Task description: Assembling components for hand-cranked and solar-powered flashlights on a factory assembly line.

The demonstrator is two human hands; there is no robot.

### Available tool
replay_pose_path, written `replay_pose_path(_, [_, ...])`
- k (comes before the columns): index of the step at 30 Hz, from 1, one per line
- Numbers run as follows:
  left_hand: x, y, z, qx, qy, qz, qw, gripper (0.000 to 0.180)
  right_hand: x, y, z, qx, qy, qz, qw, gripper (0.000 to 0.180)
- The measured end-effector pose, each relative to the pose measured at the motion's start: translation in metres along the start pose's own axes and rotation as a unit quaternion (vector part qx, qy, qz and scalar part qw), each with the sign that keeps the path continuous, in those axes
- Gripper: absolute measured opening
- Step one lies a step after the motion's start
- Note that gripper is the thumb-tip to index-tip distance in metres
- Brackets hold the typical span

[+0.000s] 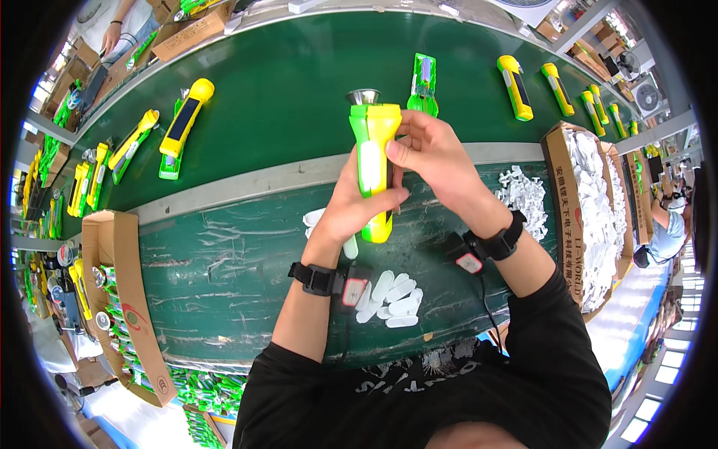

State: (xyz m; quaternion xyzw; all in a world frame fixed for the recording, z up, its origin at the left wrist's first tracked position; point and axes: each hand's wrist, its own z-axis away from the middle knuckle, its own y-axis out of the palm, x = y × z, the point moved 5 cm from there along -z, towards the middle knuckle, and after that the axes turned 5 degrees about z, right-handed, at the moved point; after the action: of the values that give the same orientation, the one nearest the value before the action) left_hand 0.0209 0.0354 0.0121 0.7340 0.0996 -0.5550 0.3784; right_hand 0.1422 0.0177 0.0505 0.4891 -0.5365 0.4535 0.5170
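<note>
A yellow and green flashlight (372, 150) stands head-up between my hands, above the near side of the green workbench. My left hand (350, 196) is wrapped round its handle, thumb across the lower part. My right hand (434, 157) pinches the right edge of its head with thumb and fingers. Just above the head shows a silver reflector cup (363, 96); whether it is joined to the flashlight, I cannot tell. Below lies a loose group of white oval pieces (393, 299), and a few more are partly hidden behind my left wrist.
A green conveyor belt (299, 82) carries several flashlights, plus an open green housing (424, 82). Small white parts (523, 198) are heaped beside a cardboard box (562, 202) of white pieces at right. Another cardboard box (138, 299) with green parts stands left. Cables hang from both wrist straps.
</note>
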Motion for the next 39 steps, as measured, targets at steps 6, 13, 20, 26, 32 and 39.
replay_pose_path(6, [0.01, 0.007, 0.009, 0.064, -0.061, 0.113, 0.99, 0.059, 0.011, 0.005, 0.023, 0.081, -0.002, -0.116, 0.99, 0.049])
replay_pose_path(13, [0.012, 0.013, 0.01, 0.106, -0.109, 0.132, 0.98, 0.06, 0.018, 0.004, 0.029, 0.07, 0.01, -0.111, 0.991, 0.056])
replay_pose_path(20, [0.006, 0.019, 0.006, 0.125, -0.073, 0.243, 0.959, 0.065, 0.039, -0.036, 0.019, 0.037, 0.065, 0.072, 0.995, 0.038])
replay_pose_path(26, [0.02, 0.024, 0.011, 0.113, -0.193, 0.175, 0.959, 0.051, 0.076, -0.052, 0.026, 0.06, -0.302, 0.427, 0.85, 0.051])
replay_pose_path(32, [0.014, 0.03, 0.014, 0.126, -0.19, 0.137, 0.964, 0.068, 0.078, -0.05, 0.018, 0.237, -0.233, 0.39, 0.858, 0.062])
replay_pose_path(39, [0.009, 0.036, 0.012, 0.084, -0.187, 0.125, 0.971, 0.076, 0.067, -0.048, 0.012, 0.224, -0.227, 0.335, 0.887, 0.048])
